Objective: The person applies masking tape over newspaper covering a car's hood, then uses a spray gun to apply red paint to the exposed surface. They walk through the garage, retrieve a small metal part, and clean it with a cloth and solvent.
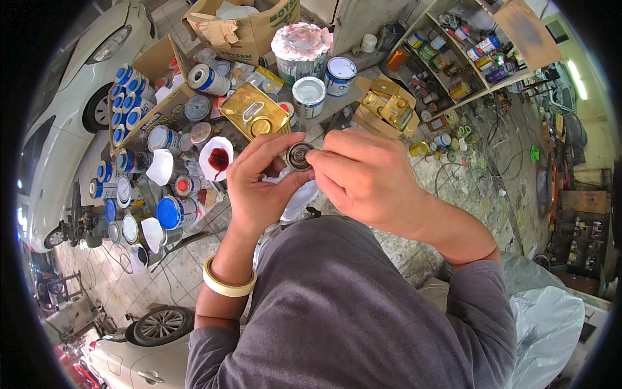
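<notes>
In front of my chest, my left hand [254, 188] grips a small round metal part [299, 156] between thumb and fingers. Its face shows dark concentric rings and points up; its exact kind is unclear. My right hand [366, 176] is closed, with its fingertips pinched at the part's right edge. White crumpled material [299, 202] shows just below my left hand. A roll of masking tape [229, 277] sits around my left forearm like a bracelet. Beyond my left hand lie a gold rectangular can [249, 107] and a white paper piece with dark red paint [216, 159].
Paint cans crowd the left, including a blue-lidded can [170, 212] and a cardboard box [162, 107] of several cans. A paint-smeared bucket [301, 48] stands ahead. At far right is a shelf [466, 58] of bottles. Cars [71, 97] stand along the left; a hose [447, 170] crosses the floor.
</notes>
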Demonstrator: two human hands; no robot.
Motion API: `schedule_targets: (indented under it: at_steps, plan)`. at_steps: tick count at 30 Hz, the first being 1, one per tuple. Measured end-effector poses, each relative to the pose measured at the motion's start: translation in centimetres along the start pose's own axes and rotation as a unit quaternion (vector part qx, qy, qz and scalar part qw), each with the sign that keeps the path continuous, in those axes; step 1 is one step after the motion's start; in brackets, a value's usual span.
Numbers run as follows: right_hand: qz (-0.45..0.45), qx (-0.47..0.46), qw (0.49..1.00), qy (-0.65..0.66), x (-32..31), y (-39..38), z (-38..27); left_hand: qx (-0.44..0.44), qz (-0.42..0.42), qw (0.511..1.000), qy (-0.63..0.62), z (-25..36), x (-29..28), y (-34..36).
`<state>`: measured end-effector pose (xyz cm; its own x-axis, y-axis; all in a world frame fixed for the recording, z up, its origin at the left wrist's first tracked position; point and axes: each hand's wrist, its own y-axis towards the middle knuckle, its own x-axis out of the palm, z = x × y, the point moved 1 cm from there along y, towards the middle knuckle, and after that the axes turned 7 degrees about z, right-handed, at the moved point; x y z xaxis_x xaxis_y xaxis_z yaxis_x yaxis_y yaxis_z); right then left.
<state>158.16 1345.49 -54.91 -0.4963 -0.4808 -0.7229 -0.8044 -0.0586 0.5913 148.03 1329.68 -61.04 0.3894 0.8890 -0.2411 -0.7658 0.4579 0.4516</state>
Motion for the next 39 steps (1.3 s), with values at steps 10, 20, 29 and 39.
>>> schedule_targets:
  at_steps: [10, 20, 29, 39]
  plan:
    - [-0.044, -0.013, 0.995, -0.086, 0.7, -0.3, -0.8, 0.048, 0.007, 0.998, 0.043, -0.7, 0.3, -0.4]
    - [-0.046, 0.037, 0.998, -0.002, 1.3, -0.7, -0.4, 0.077, 0.000, 0.995, 0.060, -0.9, 0.4, -0.7]
    - [-0.037, 0.037, 0.998, -0.023, -0.2, -1.3, -0.5, 0.032, -0.027, 0.998, 0.042, -0.8, 1.1, -0.6]
    - [0.048, 0.075, 0.995, 0.052, -0.3, -1.7, -0.2, -0.073, -0.057, 0.992, -0.080, -0.9, 0.6, -0.7]
